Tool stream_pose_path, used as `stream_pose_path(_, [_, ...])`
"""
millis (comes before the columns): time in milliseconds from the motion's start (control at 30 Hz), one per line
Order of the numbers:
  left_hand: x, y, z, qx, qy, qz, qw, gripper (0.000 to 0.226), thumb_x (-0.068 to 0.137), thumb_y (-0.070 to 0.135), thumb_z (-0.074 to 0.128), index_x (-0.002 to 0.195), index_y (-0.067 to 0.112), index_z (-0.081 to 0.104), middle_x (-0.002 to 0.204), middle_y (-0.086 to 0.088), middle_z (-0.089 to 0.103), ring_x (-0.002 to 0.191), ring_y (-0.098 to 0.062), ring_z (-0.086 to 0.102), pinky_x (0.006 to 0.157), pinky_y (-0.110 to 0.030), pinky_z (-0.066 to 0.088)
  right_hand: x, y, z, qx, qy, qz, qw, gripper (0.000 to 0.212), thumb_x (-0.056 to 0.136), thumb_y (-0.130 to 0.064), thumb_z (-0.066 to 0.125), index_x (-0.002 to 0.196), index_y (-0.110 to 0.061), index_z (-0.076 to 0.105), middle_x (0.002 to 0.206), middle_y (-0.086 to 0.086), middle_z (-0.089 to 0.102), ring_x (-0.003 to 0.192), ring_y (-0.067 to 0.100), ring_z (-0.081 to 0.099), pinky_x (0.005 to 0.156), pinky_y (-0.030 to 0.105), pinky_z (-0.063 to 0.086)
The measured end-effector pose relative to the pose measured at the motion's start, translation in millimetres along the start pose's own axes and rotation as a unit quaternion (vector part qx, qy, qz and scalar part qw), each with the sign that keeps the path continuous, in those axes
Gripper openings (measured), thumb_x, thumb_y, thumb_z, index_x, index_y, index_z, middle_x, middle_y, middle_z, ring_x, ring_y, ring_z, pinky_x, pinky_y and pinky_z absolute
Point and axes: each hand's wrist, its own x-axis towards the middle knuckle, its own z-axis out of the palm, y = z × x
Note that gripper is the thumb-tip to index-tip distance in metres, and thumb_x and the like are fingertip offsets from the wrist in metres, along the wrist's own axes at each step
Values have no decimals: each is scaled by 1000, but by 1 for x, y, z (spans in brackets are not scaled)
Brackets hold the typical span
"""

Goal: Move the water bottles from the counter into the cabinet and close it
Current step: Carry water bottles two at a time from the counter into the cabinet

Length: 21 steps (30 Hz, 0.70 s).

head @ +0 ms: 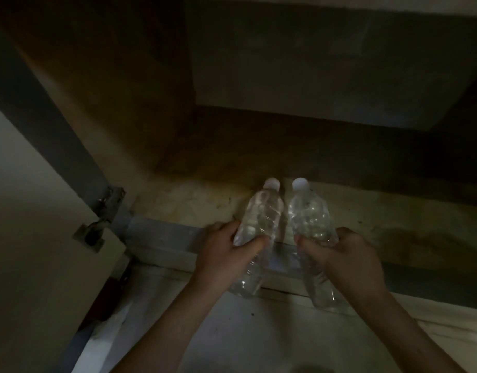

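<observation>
My left hand [226,251] grips one clear bottle [259,219] and my right hand [345,254] grips another bottle [310,214], side by side, caps pointing far into the open cabinet [178,205].

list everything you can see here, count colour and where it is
cabinet: 1, dark, stained floor, open, ahead
cabinet door: 1, pale, swung open at left
hinge: 1, grey metal, between door and frame
left water bottle: 1, clear, white cap, held over the cabinet's front edge
right water bottle: 1, clear, white cap, beside the other
floor: pale, below the cabinet front
left hand: 1, grips left water bottle
right hand: 1, grips right water bottle
</observation>
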Motion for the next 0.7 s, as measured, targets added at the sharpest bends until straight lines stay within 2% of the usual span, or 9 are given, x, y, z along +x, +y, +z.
stream_pose_path(67, [0,0,-6,-5,12,3,1000,29,66,55,74,82,31,76,87,4,63,79,-10,67,71,-29,54,2,-2,4,-36,9,6,999,51,60,-72,65,75,-23,66,65,-7,69,61,10,66,58,31,56])
stream_pose_path(133, [0,1,-11,-48,11,-12,999,13,74,39,79,81,28,78,79,4,68,74,-10,70,68,-28,54,2,-7,8,-85,20,-4,996,56,58,-75,63,80,-24,61,72,-8,66,67,13,64,57,26,49])
stream_pose_path(267, [-5,2,-12,-98,2,-21,995,9,80,26,77,87,21,78,79,0,77,78,-16,73,75,-39,58,1,-14,13,-155,22,-13,988,63,65,-73,64,96,-18,61,88,2,68,82,23,65,65,30,50])
stream_pose_path(333, [-7,1,-14,-118,1,-15,993,11,80,20,77,91,21,77,84,0,78,82,-16,74,79,-40,58,-4,-16,10,-149,20,-31,988,58,70,-69,65,95,-17,60,85,2,67,77,21,64,61,28,47])
stream_pose_path(433, [-15,-5,-22,-153,-22,10,988,27,79,7,77,99,24,73,92,2,78,88,-15,74,79,-35,59,-18,-13,0,-61,-19,-66,996,34,78,-54,70,93,-26,60,80,-9,67,68,6,63,54,24,45])
stream_pose_path(500, [-23,-17,-30,-147,-46,35,987,41,77,3,77,112,24,69,103,2,76,96,-15,72,85,-33,57,-31,-6,-9,34,-55,-84,994,25,80,-41,74,99,-38,57,83,-18,69,72,-1,66,55,18,48])
stream_pose_path(567, [-30,-28,-39,-134,-68,55,987,55,74,4,81,121,25,64,113,4,73,106,-13,69,90,-33,54,-42,5,-20,86,-76,-108,988,35,80,-28,77,102,-44,55,94,-32,66,84,-10,64,61,10,50])
stream_pose_path(633, [-37,-35,-44,-118,-83,66,987,64,67,19,85,125,30,62,120,8,70,112,-12,65,95,-35,51,-49,15,-29,88,-96,-124,984,47,78,-17,79,111,-43,58,102,-34,64,93,-10,63,74,8,48])
stream_pose_path(700, [-43,-36,-43,-113,-83,72,987,66,65,28,81,128,30,60,122,10,69,115,-10,64,98,-38,50,-52,23,-31,86,-107,-135,981,57,76,-10,80,118,-42,59,106,-36,64,98,-12,62,80,4,46])
